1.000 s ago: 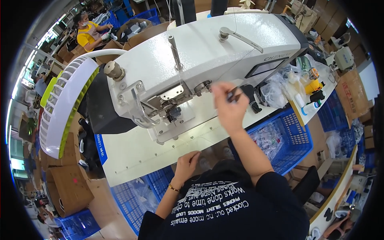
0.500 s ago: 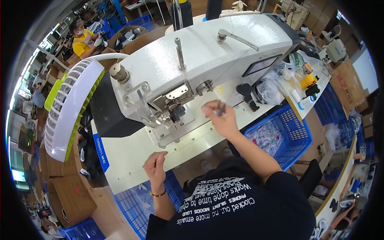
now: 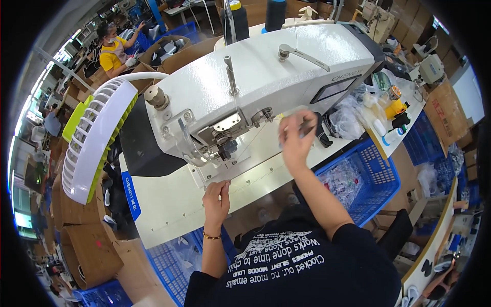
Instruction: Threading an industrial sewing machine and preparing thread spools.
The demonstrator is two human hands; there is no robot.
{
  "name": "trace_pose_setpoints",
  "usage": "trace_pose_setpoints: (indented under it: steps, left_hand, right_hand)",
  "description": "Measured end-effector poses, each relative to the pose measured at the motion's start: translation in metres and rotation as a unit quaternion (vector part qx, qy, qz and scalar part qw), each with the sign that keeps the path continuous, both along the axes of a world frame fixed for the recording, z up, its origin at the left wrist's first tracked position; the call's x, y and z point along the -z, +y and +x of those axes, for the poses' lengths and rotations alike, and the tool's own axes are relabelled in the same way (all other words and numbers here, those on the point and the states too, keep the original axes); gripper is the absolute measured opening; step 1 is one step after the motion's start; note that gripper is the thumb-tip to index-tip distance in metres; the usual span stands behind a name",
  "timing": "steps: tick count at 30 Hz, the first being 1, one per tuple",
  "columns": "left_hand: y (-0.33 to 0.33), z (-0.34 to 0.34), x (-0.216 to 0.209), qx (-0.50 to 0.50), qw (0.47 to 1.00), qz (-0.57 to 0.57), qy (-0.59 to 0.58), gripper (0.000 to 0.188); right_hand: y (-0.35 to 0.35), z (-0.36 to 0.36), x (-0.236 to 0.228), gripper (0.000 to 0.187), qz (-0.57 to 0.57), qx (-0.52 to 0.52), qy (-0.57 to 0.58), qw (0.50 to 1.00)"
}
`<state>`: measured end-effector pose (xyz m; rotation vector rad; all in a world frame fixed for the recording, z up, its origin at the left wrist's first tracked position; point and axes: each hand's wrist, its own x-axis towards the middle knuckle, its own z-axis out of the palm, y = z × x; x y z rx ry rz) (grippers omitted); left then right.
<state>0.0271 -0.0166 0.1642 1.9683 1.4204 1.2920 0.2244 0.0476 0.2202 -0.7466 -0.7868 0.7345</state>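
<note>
A white sewing machine [image 3: 204, 92] stands in front of me on a pale table [image 3: 158, 204]. My left hand [image 3: 217, 202] is at the table's near edge, just below the needle area [image 3: 225, 146]. Its thumb and fingertips are pinched together; what they hold, if anything, is too small to make out. My right hand [image 3: 298, 140] is raised right of the needle area, smeared by motion. Its fingers curl around a small dark grey metal tool [image 3: 307, 128], mostly hidden. A fine thread slants down from the machine's front toward the needle area.
A white and green fan [image 3: 97, 140] hangs at the left. Blue crates [image 3: 381, 176] with clear plastic bags stand below the table. Plastic bags [image 3: 348, 120] and bottles [image 3: 394, 135] crowd the right end. Thread cones [image 3: 274, 15] stand behind. A co-worker [image 3: 113, 53] sits at far left.
My left hand has moved right and slightly up, closer to the needle area. My right hand has moved right, away from the needle. The co-worker has raised an arm.
</note>
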Motion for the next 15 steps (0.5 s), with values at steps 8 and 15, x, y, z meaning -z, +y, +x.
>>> trace_pose_setpoints:
  steps: [8,15]
  left_hand:
    - [-0.002,0.008,0.0,0.014,0.998,-0.051,0.026,0.009]
    - [-0.001,0.012,-0.003,0.018,0.999,-0.047,0.018,0.008]
  right_hand:
    - [-0.011,-0.019,-0.019,0.005,0.15,0.073,-0.417,0.893]
    - [0.001,0.004,-0.052,0.009,0.039,-0.006,-0.09,0.995]
